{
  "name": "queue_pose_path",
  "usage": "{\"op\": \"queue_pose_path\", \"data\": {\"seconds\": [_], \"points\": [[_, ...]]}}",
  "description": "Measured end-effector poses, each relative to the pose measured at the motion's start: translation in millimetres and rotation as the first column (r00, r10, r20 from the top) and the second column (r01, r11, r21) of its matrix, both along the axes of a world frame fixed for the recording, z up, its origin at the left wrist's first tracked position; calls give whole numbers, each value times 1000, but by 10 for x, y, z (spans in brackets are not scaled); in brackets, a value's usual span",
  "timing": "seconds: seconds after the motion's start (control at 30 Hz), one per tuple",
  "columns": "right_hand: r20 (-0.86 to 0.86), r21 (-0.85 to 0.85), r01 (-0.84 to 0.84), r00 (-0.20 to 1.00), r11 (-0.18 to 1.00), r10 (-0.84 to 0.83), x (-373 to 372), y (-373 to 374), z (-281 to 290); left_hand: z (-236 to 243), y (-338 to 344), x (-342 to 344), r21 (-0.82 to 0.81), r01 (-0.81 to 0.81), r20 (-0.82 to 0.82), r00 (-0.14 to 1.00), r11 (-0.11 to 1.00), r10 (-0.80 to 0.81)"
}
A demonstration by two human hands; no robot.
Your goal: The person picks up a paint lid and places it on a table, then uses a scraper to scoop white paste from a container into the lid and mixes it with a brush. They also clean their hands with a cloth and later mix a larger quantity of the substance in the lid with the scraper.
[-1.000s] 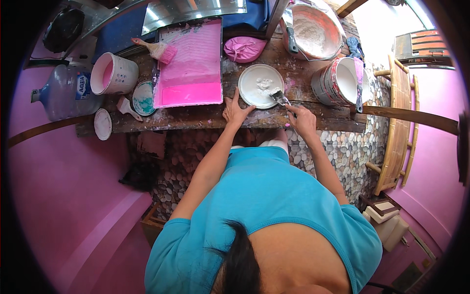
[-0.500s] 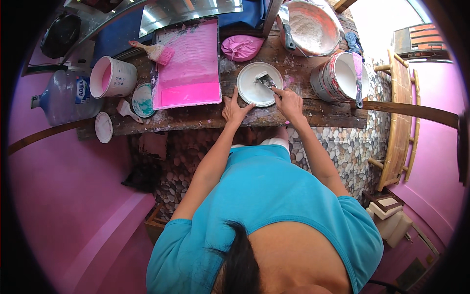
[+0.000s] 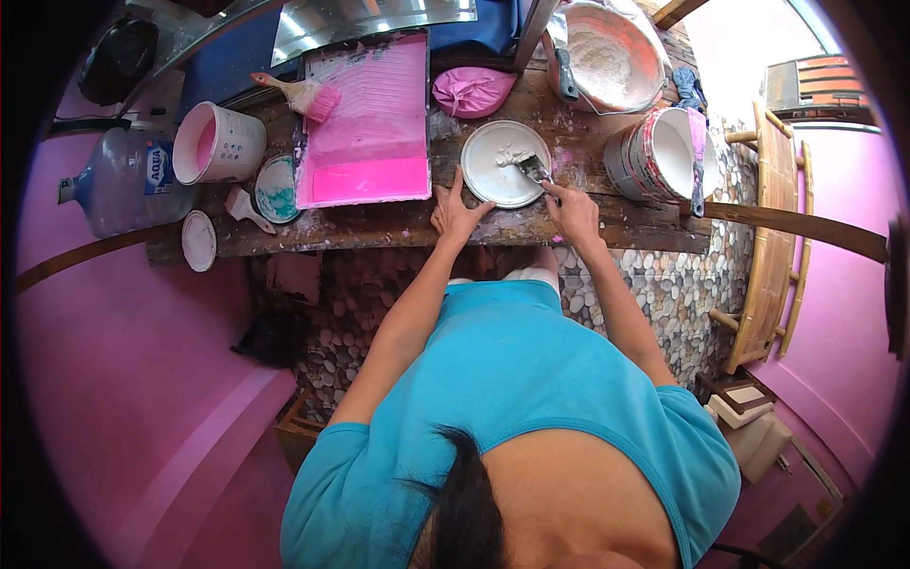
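Tabletop, lid against left hand, likely scraper in right hand

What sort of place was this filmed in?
Probably a room in a home, used as a makeshift painting workspace: a paint-spattered wooden table bears a tray of pink paint with a paintbrush lying across its edge, and bamboo furniture stands nearby.

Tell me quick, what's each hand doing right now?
Left hand: open, spread against the rim of the round white lid.
Right hand: closed on a putty knife, its blade over the lid.
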State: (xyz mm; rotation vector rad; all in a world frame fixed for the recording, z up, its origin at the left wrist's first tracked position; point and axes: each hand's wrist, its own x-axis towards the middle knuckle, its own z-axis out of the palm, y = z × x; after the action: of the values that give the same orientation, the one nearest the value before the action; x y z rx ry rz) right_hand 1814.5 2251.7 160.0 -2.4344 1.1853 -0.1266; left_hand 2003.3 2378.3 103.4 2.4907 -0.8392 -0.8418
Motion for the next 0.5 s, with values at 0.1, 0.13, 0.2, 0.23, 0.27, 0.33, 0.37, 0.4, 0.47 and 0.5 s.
{"op": "queue_pose_path", "data": {"seconds": [0.1,0.13,0.2,0.23,0.27,0.33,0.37,0.4,0.47,0.5], "points": [[21,21,22,1000,1000,-23,148,-15,109,7,-4,7,17,-1,-8,1000,1000,1],[34,18,22,999,1000,-23,167,-19,127,13,-16,9,30,3,-14,1000,1000,-2],[30,16,-11,1000,1000,10,185,-13,20,-3,-12,7,42,7,-19,1000,999,-7],[24,12,-45,999,999,45,184,-12,-12,-26,3,2,3,5,6,1000,1000,-5],[23,10,-44,999,999,44,142,-16,-27,-49,11,-1,-35,3,32,999,999,-1],[-20,30,-32,999,999,32,131,23,114,-38,3,5,-12,-3,15,1000,1000,3],[-20,32,-38,999,999,38,130,53,168,-33,1,11,9,-2,-3,1000,1000,2],[-41,46,-48,998,998,50,111,88,235,-57,10,2,8,-4,-6,1000,1000,4],[-65,61,-61,996,996,65,110,126,220,-107,38,-15,-46,-12,92,996,999,17],[-49,54,-69,996,996,71,133,143,164,-98,26,-20,-48,-10,91,996,999,14]]}}
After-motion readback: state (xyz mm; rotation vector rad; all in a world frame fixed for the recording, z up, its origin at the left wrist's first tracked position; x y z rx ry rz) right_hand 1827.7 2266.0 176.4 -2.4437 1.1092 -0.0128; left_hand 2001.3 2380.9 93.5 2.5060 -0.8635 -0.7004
